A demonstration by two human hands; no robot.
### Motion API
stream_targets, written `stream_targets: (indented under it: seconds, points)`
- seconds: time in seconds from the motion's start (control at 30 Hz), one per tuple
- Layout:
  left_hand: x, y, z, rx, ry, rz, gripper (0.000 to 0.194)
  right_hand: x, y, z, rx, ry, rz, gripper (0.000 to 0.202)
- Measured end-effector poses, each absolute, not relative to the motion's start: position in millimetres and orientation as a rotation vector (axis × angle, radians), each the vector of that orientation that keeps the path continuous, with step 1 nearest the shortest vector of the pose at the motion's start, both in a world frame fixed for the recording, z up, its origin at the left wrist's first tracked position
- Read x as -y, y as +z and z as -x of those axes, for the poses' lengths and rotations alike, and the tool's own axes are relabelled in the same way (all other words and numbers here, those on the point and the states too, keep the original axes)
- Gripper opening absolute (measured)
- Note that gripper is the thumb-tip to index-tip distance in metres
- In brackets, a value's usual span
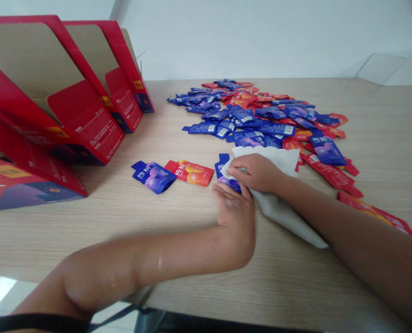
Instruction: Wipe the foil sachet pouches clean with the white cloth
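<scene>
In the middle of the table a blue pouch lies partly covered by my hands. My left hand holds its near end, the fingers bent over its edge. Bunched in my closed right hand is a white cloth, pressed against the pouch's face. The cloth's loose part spreads under my right wrist and forearm. To the left lie another blue pouch and a red-orange pouch, face up, their ends overlapping. My left fingertips and the underside of the held pouch are hidden.
A loose heap of blue and red pouches spreads behind my hands and to the right. Open red cardboard boxes stand along the left side. More red pouches lie beside my right forearm. The table's near edge runs below my arms.
</scene>
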State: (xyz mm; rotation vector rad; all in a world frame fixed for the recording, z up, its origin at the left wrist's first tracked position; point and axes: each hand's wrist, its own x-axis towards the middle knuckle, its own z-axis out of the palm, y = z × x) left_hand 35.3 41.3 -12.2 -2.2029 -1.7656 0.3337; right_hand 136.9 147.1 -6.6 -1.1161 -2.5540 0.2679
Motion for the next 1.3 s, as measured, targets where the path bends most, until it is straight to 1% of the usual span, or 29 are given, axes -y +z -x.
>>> stream_targets:
  seconds: [0.2,0.47,0.6,0.7,0.77,0.87,1.0,1.13,1.3]
  points:
    - [-41.4,-10.7,-35.4,1.737,0.400,2.219,0.051,-148.6,-4.7,-137.0,2.558,0.172,1.231,0.038]
    - [-42.2,-15.6,-36.0,1.802,0.283,2.212,0.050,-152.1,-5.0,-138.5,2.546,0.057,1.376,0.039]
    - [-41.8,-15.5,-35.9,1.797,0.284,2.216,0.050,-153.8,-7.9,-140.1,2.512,-0.010,1.471,0.038]
    - [-41.6,-15.6,-35.9,1.805,0.274,2.223,0.049,-153.5,-8.8,-141.5,2.473,-0.037,1.456,0.038]
    - [-41.7,-16.1,-36.0,1.812,0.253,2.224,0.049,-152.0,-8.1,-142.1,2.434,-0.022,1.395,0.038]
    - [-42.0,-16.4,-36.2,1.821,0.222,2.240,0.049,-148.3,-6.5,-141.5,2.397,0.089,1.211,0.034]
    - [-42.4,-14.8,-35.5,1.854,0.200,2.253,0.046,-144.2,-6.6,-138.1,2.551,0.254,0.946,0.031]
    - [-42.2,-13.8,-35.2,1.855,0.219,2.251,0.044,-145.4,-8.1,-136.6,2.589,0.279,1.002,0.030]
    - [-42.5,-13.3,-35.5,1.803,0.289,2.240,0.049,-149.1,-8.0,-138.7,2.554,0.252,1.129,0.032]
